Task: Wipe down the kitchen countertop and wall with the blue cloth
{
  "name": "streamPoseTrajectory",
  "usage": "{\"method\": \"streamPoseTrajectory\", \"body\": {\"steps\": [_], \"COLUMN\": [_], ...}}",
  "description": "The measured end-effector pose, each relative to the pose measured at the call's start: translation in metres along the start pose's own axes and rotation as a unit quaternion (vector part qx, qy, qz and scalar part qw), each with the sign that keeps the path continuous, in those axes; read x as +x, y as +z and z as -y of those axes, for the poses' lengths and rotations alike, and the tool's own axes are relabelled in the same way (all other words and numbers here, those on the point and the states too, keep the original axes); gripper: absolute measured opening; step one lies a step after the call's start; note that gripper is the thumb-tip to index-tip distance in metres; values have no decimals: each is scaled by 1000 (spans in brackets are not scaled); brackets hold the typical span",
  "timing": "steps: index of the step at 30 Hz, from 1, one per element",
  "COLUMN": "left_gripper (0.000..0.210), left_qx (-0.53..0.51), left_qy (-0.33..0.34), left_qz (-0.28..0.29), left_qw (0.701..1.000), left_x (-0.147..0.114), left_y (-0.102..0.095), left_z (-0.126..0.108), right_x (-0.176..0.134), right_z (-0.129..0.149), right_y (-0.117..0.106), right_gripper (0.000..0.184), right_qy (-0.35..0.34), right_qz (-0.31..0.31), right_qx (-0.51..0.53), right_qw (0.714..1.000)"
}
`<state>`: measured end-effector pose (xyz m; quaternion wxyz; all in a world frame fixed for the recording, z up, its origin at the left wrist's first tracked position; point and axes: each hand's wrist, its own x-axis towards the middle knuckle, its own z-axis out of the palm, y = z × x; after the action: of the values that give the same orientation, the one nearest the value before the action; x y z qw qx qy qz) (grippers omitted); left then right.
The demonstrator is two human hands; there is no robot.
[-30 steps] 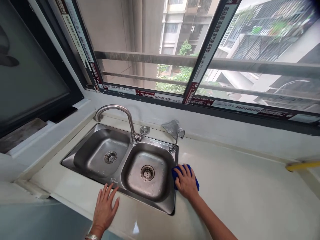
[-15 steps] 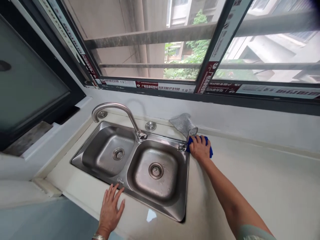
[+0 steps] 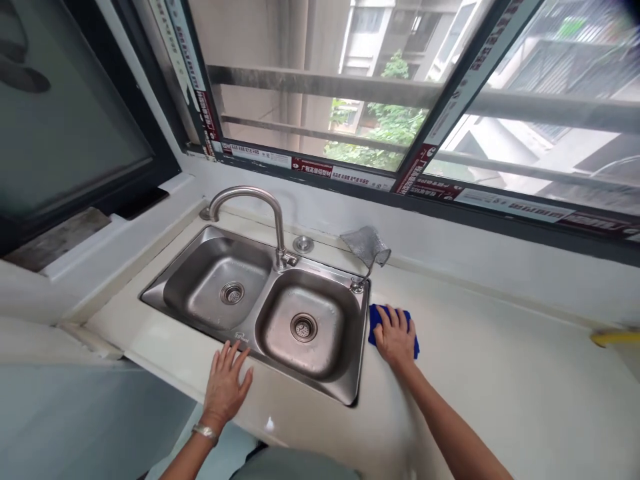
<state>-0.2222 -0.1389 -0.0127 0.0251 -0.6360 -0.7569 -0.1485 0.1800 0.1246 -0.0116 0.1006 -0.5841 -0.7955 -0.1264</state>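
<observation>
Under my right hand (image 3: 395, 337) is a folded blue cloth (image 3: 414, 348), pressed flat against the pale countertop (image 3: 480, 373) just right of the sink. The fingers spread over the cloth and keep hold of it. My left hand (image 3: 226, 383) rests open on the counter's front part, its fingertips at the front rim of the double-bowl steel sink (image 3: 254, 333). Some water drops dot the right bowl. A curved steel faucet (image 3: 280, 227) rises behind the bowls.
A grey mesh cloth (image 3: 367, 245) hangs over the small dispenser spout (image 3: 357, 285) at the sink's back right corner. A round metal cap (image 3: 303, 245) sits behind the sink. Something yellow (image 3: 615, 337) shows at the far right. The window frame (image 3: 350, 177) runs behind the counter.
My right hand has drawn the blue cloth from beside the dispenser toward me along the sink's right edge. My left hand stays near the front rim. The view has shifted slightly.
</observation>
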Motion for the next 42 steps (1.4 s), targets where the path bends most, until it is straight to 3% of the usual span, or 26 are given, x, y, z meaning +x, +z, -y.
{"method": "streamPoseTrajectory", "body": {"steps": [6,10,13,16,20,27,34,42], "left_gripper": [57,54,52,56,56,56,53,54], "left_qx": [-60,-48,-32,-14,12,32,3,-35], "left_qy": [-31,-26,-126,-236,-268,-296,-311,-314], "left_qz": [-60,-74,-104,-128,-127,-113,-113,-146], "left_qw": [996,996,986,963,955,948,944,937], "left_x": [-11,-18,-18,-14,-6,-6,-7,-9], "left_y": [-2,-16,-23,-20,-11,-10,-13,-11], "left_z": [-3,29,66,89,88,84,83,85], "right_x": [-104,-174,-212,-225,-211,-159,-96,-40], "right_z": [18,27,44,71,118,221,321,419], "right_y": [-31,-46,-51,-52,-55,-74,-85,-78], "right_gripper": [60,76,85,90,91,83,64,61], "right_qy": [-85,-138,-152,-132,-159,-207,-233,-298], "right_qz": [13,0,8,-2,0,56,171,215], "right_qx": [45,92,116,129,131,157,223,297], "right_qw": [995,986,982,983,979,964,931,882]}}
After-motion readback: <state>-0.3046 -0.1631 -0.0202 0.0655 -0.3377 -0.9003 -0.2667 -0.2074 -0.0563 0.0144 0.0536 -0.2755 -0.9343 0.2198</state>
